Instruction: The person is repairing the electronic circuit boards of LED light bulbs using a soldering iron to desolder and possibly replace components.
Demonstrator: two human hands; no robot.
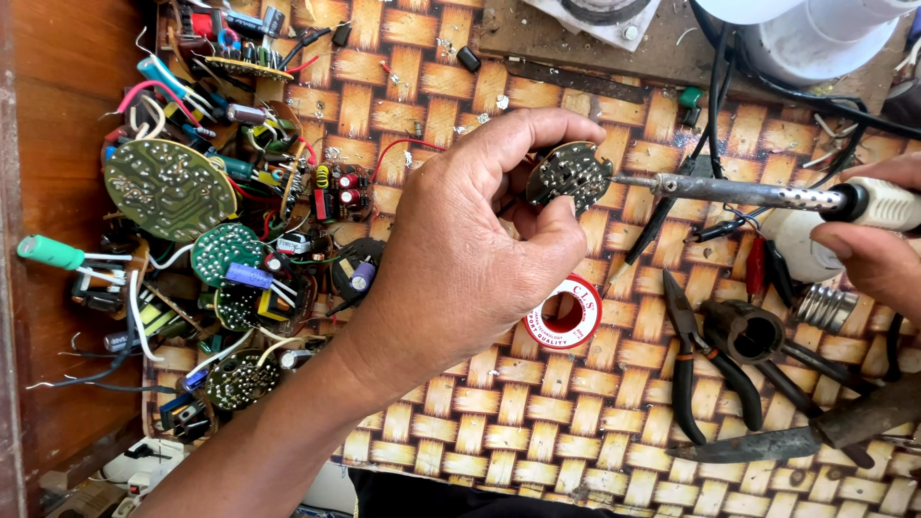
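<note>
A woven mat in a brown and cream basket-weave pattern covers the middle of the frame. At the left lies a heap of round circuit boards with loose wires and parts. A red and white solder spool sits near the centre. At the lower right, black-handled pliers rest beside a dark-bladed knife.

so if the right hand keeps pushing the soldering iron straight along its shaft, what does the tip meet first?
The right hand aims the soldering iron leftward. Its tip sits at, probably touching, the edge of the small round circuit board pinched in the left hand. Beyond the board come that hand's fingertips. Depth is unclear.
</note>
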